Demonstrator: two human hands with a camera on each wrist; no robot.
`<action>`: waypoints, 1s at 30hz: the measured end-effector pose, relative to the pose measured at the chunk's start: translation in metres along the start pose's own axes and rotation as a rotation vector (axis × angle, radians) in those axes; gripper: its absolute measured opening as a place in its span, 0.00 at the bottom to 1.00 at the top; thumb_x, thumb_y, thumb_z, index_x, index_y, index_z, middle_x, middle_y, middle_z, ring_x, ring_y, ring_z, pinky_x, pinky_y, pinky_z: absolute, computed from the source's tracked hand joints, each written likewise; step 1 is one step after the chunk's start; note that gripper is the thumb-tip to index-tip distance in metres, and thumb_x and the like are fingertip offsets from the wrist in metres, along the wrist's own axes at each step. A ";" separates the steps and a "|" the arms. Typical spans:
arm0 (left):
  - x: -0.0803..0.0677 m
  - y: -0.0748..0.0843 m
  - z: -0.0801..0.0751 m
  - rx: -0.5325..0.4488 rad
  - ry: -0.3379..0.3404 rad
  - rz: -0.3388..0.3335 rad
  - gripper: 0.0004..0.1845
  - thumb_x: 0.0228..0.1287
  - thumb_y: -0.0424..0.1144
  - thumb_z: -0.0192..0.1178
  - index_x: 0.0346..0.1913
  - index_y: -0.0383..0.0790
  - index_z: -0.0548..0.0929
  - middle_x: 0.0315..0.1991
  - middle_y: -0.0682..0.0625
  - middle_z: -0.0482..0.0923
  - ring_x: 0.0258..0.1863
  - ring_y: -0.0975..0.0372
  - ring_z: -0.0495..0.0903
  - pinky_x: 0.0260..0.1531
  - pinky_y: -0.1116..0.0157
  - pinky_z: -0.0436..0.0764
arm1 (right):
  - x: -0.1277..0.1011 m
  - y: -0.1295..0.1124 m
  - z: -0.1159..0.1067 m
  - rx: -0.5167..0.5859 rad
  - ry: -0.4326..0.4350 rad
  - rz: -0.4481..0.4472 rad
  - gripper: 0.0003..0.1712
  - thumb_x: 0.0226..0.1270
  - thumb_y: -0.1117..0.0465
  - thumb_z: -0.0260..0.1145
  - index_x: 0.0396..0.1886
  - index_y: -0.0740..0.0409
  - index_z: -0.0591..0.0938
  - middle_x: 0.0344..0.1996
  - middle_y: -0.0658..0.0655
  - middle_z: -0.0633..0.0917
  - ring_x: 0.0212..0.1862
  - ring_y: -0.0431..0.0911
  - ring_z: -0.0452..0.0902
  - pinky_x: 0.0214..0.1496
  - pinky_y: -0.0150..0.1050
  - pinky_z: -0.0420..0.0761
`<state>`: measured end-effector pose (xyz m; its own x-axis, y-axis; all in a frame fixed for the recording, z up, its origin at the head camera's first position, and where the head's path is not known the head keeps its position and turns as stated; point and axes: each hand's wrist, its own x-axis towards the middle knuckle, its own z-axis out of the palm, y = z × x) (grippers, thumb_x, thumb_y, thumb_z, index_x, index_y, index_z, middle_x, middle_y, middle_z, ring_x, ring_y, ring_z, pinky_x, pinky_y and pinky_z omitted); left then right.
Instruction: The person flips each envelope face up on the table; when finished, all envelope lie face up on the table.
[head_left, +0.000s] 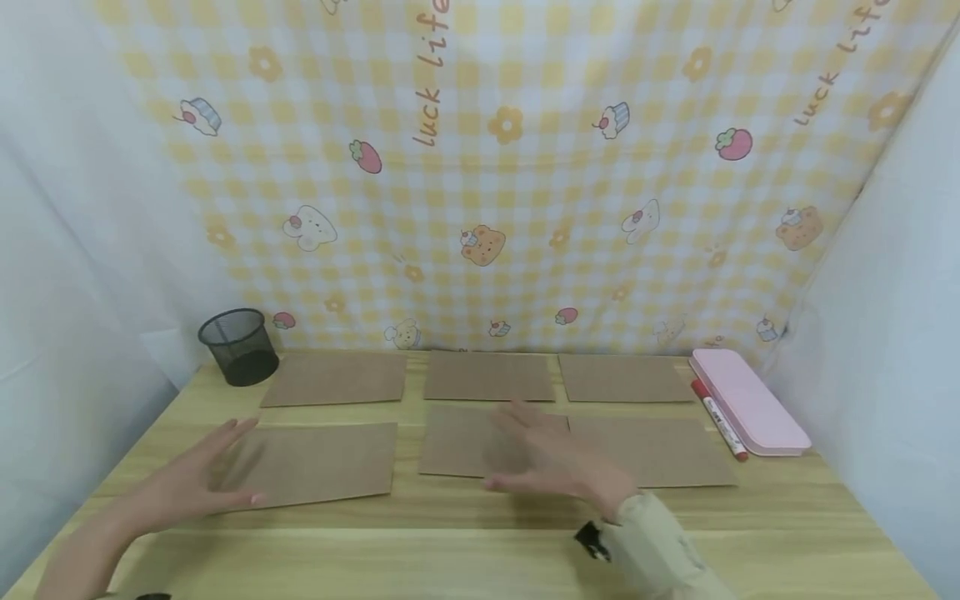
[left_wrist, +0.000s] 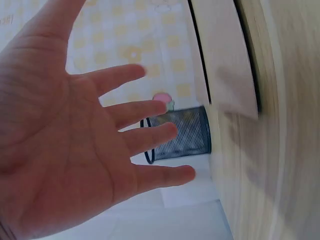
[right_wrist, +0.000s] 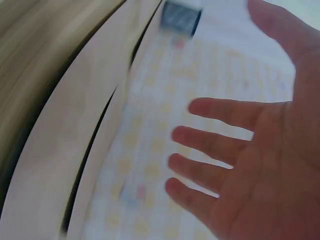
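Several brown cardboard rectangles lie in two rows on the wooden table. My left hand (head_left: 183,492), fingers spread, hovers by the front-left cardboard piece (head_left: 322,462) and overlaps its left end in the head view. Over the front-middle piece (head_left: 457,442) is my right hand (head_left: 558,458), its fingers extended and slightly blurred; it also covers part of the front-right piece (head_left: 667,450). Both wrist views show bare palms holding nothing, the left palm (left_wrist: 70,135) and the right palm (right_wrist: 270,165) alike. Behind lie the back-left (head_left: 337,379), back-middle (head_left: 487,377) and back-right (head_left: 626,379) pieces.
A black mesh pen cup (head_left: 242,348) stands at the back left corner. On the right side a pink case (head_left: 750,404) lies beside a red-and-white marker (head_left: 722,423). A yellow checked curtain (head_left: 480,183) hangs behind the wooden table (head_left: 420,550), with white cloth at both sides.
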<state>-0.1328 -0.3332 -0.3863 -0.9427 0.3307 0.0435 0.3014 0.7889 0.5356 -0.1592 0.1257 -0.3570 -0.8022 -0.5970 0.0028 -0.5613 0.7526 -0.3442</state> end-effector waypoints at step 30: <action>-0.005 -0.028 0.007 0.052 -0.076 0.002 0.40 0.39 0.42 0.74 0.57 0.26 0.72 0.57 0.24 0.65 0.54 0.30 0.63 0.47 0.36 0.64 | 0.096 -0.110 0.081 -0.063 -0.021 -0.073 0.11 0.50 0.71 0.68 0.16 0.55 0.78 0.16 0.46 0.72 0.21 0.38 0.63 0.22 0.27 0.66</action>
<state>-0.1353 -0.3532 -0.4073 -0.9292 0.3689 -0.0210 0.3119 0.8137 0.4906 -0.1582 -0.0371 -0.3954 -0.7549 -0.6558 0.0055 -0.6299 0.7227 -0.2844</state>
